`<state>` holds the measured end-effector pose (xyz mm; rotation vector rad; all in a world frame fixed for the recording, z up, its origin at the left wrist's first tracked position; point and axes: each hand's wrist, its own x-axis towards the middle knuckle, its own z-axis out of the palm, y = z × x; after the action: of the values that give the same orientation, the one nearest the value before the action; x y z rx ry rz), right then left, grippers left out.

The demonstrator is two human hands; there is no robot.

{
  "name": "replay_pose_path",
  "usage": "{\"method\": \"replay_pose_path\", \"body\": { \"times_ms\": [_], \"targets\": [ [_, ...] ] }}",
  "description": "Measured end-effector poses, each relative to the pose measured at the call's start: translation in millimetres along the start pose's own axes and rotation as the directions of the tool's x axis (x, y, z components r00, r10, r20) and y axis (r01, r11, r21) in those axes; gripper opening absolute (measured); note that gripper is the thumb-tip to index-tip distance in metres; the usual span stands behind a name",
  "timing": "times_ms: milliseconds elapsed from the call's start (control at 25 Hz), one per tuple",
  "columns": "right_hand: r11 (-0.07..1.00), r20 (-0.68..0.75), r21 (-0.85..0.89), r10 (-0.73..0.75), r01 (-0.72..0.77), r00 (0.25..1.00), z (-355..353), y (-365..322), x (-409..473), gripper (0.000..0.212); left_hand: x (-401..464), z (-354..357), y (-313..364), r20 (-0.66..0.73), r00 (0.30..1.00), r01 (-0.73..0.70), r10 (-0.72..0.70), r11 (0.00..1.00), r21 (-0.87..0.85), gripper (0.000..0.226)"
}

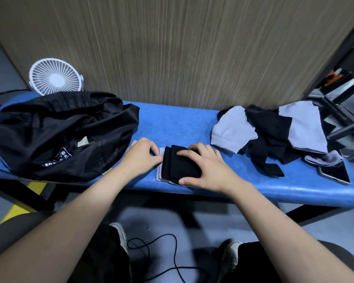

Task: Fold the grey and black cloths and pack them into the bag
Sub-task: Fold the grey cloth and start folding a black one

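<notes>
A folded black cloth (178, 166) lies on top of a folded grey cloth (159, 174) near the front edge of the blue bench (172, 123). My right hand (204, 166) rests flat over the black cloth, fingers curled onto its top. My left hand (141, 154) sits at the stack's left side, fingertips on the grey edge. A large black bag (55, 133) lies slumped on the bench's left end. A loose pile of grey and black cloths (274, 131) covers the right end.
A white desk fan (55, 77) stands behind the bag against the wood-grain wall. A phone (335, 172) lies at the bench's right front under the pile's edge. A black cable (164, 254) loops on the floor between my legs.
</notes>
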<state>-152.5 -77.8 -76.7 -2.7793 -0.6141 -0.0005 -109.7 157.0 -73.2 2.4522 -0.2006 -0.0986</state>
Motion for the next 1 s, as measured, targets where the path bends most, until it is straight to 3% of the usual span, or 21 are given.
{"method": "replay_pose_path", "body": {
  "times_ms": [280, 480, 680, 880, 1000],
  "targets": [
    [0.999, 0.02, -0.005, 0.036, -0.036, 0.999, -4, 4, -5, 0.091, 0, -7, 1, -0.037, 0.999, 0.037, -0.038, 0.999, -0.031, 0.013],
    [0.999, 0.02, -0.013, 0.046, -0.046, 0.999, -14, 11, -11, 0.079, 0, -14, -3, -0.045, 0.999, 0.031, -0.031, 1.0, -0.002, 0.015],
    [0.996, 0.108, -0.01, 0.086, -0.085, 0.99, -28, 39, -32, 0.084, 2, -30, -14, -0.068, 0.998, -0.002, 0.01, 0.994, 0.112, 0.019],
    [0.989, 0.164, -0.005, 0.149, -0.15, 0.975, -41, 61, -50, 0.092, -8, -35, -18, -0.122, 0.992, 0.065, -0.044, 0.982, 0.176, 0.014],
    [0.986, 0.15, 0.013, 0.161, -0.165, 0.976, -46, 54, -52, 0.084, -20, -31, -9, -0.172, 0.984, 0.08, -0.04, 0.97, 0.23, 0.014]
  ]
}}
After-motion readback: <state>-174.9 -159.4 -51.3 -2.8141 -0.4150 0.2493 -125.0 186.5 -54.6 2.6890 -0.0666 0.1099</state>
